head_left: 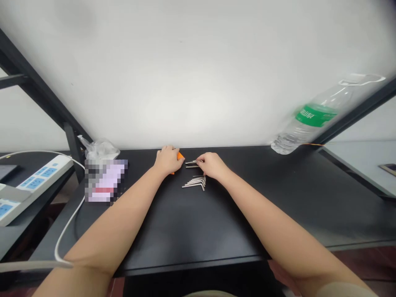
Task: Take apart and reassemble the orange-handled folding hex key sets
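My left hand (pixel 168 160) is closed around a small orange holder (pixel 180 156) near the back of the black table (pixel 192 222). My right hand (pixel 212 165) pinches a silver hex key (pixel 192 162) whose tip points toward the orange holder. Another hex key lies just below that one. Several more silver hex keys (pixel 194 182) lie in a row on the table, right under my right hand.
A clear water bottle with a green label (pixel 312 117) stands at the back right. A crumpled plastic bag (pixel 99 149) and a blurred-out packet (pixel 105 180) sit at the left. White power strips (pixel 37 179) and a cable (pixel 66 231) lie further left.
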